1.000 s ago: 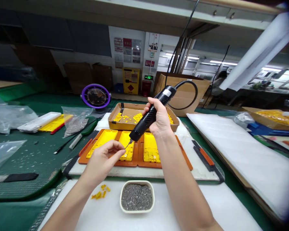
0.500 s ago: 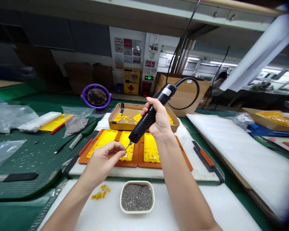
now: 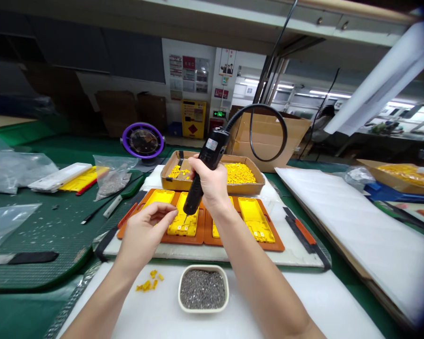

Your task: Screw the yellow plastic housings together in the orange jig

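Observation:
A black electric screwdriver point(image 3: 207, 162) is gripped in my right hand point(image 3: 212, 181), tilted, its thin bit pointing down at a yellow casing point(image 3: 183, 228). My left hand point(image 3: 151, 226) is left of the bit, thumb and forefinger pinched together; whatever is between them is too small to make out. That casing lies in an orange tray point(image 3: 199, 233) with another yellow casing at its left. A second orange tray point(image 3: 276, 235) on the right holds a yellow casing point(image 3: 255, 219) and one partly hidden by my forearm. Nearer me stands a white bowl point(image 3: 226, 292) of small metal screws point(image 3: 202, 289).
Small yellow parts point(image 3: 238, 173) fill part of a cardboard box point(image 3: 212, 187) behind the trays. Loose yellow pieces point(image 3: 147, 285) lie left of the bowl. A purple fan point(image 3: 143, 141) stands back left; the screwdriver's cable point(image 3: 285, 136) loops at upper right.
My right hand has moved left with the screwdriver, which is now steeper, its bit lower over the casing. The bit has left my left fingertips, and my left hand has shifted slightly left.

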`<state>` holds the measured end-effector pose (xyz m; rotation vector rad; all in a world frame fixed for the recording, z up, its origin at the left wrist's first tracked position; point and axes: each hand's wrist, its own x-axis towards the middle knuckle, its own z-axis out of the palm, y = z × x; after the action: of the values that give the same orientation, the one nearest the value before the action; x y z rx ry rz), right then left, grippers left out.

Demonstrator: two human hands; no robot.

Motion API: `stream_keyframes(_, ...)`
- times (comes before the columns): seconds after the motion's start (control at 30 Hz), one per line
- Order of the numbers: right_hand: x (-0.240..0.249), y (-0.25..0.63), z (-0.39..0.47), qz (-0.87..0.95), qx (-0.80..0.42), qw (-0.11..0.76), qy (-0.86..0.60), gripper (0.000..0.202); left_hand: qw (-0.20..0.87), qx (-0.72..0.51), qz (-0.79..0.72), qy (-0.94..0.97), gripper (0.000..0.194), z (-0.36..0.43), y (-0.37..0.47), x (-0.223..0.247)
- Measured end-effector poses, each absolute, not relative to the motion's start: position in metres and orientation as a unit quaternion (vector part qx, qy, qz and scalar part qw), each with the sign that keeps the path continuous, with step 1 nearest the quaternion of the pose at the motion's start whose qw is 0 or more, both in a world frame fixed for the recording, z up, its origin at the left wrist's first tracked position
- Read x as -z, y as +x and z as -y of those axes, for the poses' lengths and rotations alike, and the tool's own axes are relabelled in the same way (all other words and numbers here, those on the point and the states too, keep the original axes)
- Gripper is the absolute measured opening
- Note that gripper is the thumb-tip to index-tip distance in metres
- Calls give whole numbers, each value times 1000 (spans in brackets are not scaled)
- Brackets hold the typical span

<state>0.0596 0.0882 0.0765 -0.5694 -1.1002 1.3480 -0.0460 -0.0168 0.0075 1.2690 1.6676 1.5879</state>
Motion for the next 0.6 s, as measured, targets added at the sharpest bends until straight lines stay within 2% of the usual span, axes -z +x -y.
stream_keyframes(0.3,-75,57,-87,502,-572,602,-240,18,268,-594,-608,453,26,16,-46,-6)
stream_keyframes(0.6,-81,59,-74,618,-600,478,-171,24,280,-682,-582,343,35,16,-42,-20)
